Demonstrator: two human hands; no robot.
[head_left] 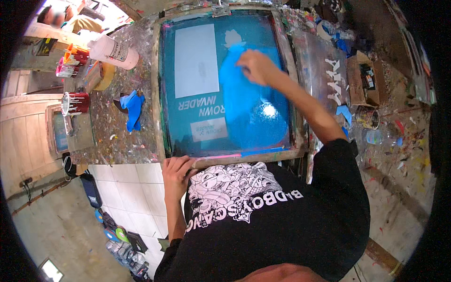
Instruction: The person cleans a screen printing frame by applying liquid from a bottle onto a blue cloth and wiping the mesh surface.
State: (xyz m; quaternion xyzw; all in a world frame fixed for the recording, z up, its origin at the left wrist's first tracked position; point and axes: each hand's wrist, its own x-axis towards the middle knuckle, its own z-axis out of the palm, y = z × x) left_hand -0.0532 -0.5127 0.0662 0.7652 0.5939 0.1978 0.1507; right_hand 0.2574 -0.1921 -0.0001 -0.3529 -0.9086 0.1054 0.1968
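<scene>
A screen-printing frame [158,89] with a wooden border lies before me on the table. Its teal mesh carries a pale rectangle, a small figure and mirrored lettering on the left. Wet, glossy bright blue coating [256,113] covers much of its right half. My right hand [256,68] is over the upper part of this blue area, fingers bent and closed. What they hold, if anything, is hidden beneath them. At the frame's near left corner, my left hand [177,169] grips the wooden rail, fingers curled over it.
Left of the frame are a crumpled blue cloth [134,109], a white plastic bottle [114,51], a tape roll [104,76] and paint-streaked cups [75,103]. A cardboard box [364,80] stands at right. Another person [82,21] is at the far left.
</scene>
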